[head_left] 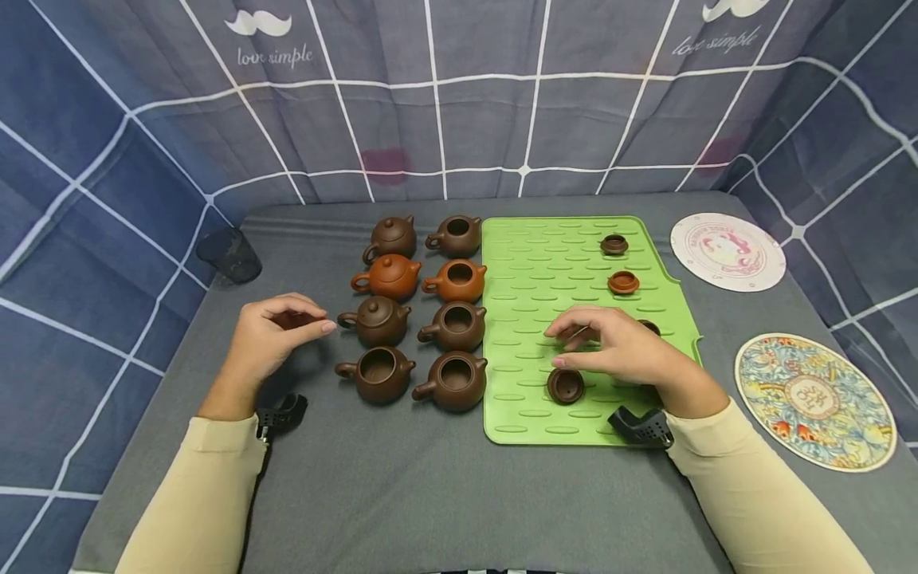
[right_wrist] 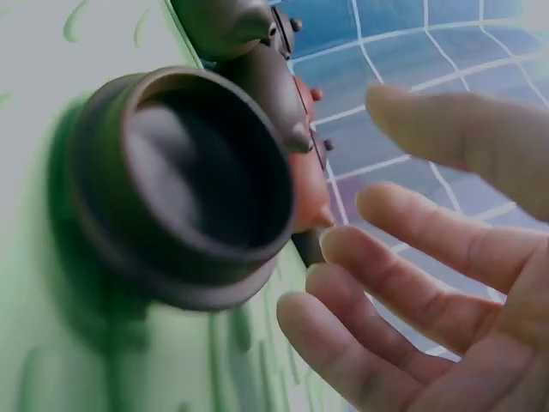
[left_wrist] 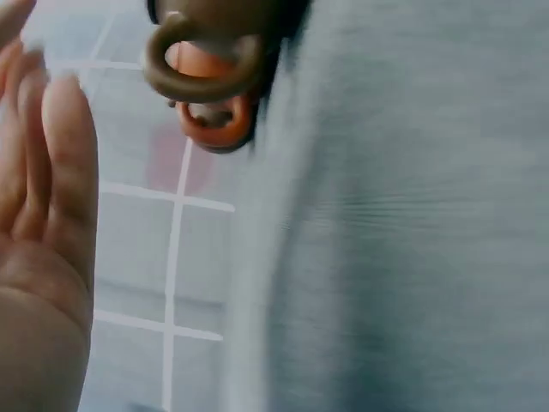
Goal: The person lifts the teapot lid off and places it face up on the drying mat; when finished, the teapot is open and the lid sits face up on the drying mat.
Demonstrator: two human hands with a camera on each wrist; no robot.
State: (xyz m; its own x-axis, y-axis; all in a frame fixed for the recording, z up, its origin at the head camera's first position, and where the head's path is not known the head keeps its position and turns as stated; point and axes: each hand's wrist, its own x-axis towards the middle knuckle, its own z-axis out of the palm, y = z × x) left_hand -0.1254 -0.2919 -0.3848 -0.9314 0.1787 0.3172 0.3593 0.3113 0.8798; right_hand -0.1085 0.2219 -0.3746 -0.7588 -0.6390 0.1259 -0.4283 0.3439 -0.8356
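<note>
My right hand [head_left: 610, 343] hovers over the green mat [head_left: 531, 279] with loosely bent fingers, holding nothing. Just below its thumb lies an upturned dark brown teapot lid [head_left: 565, 386]; in the right wrist view the lid [right_wrist: 103, 206] sits apart from the fingers [right_wrist: 412, 283]. My left hand [head_left: 268, 339] is above the cloth, empty, its fingertips close to the handle of a lidded dark brown teapot [head_left: 380, 323]. A lidless brown teapot [head_left: 378, 376] stands in front of that one. Behind it are a lidded orange teapot [head_left: 390, 277] and another lidded brown one [head_left: 393, 237].
A second column holds lidless teapots, brown [head_left: 457, 383] and orange [head_left: 469, 291], along the mat's left edge. More upturned lids, brown [head_left: 613, 245] and orange [head_left: 623, 283], lie on the mat; another lid [head_left: 649, 327] is partly hidden. Two round mats [head_left: 727, 251] lie right; a dark cup [head_left: 229, 255], left.
</note>
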